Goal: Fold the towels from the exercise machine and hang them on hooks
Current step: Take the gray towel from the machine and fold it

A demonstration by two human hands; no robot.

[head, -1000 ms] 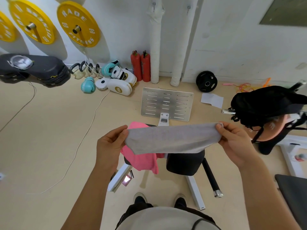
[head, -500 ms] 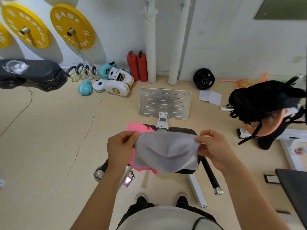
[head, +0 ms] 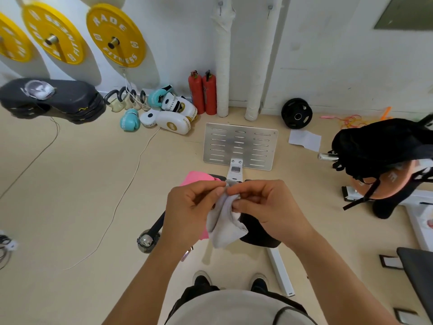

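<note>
A grey towel (head: 225, 225) hangs folded in half between my hands, its two upper corners brought together. My left hand (head: 191, 207) and my right hand (head: 264, 205) both pinch those corners, fingertips nearly touching. Behind the hands, a pink towel (head: 195, 178) lies draped over the black seat (head: 256, 231) of the exercise machine, mostly hidden by my left hand. The machine's metal footplate (head: 240, 146) stands just beyond. No hooks are in view.
Boxing gloves (head: 168, 113) and two red extinguishers (head: 202, 92) sit along the wall. Yellow weight plates (head: 116, 35) hang at the upper left. A black bag (head: 379, 146) rests on equipment to the right. A white cable (head: 121, 198) runs across the floor.
My hands came together from wide apart, folding the stretched grey towel in half so it now hangs down between them.
</note>
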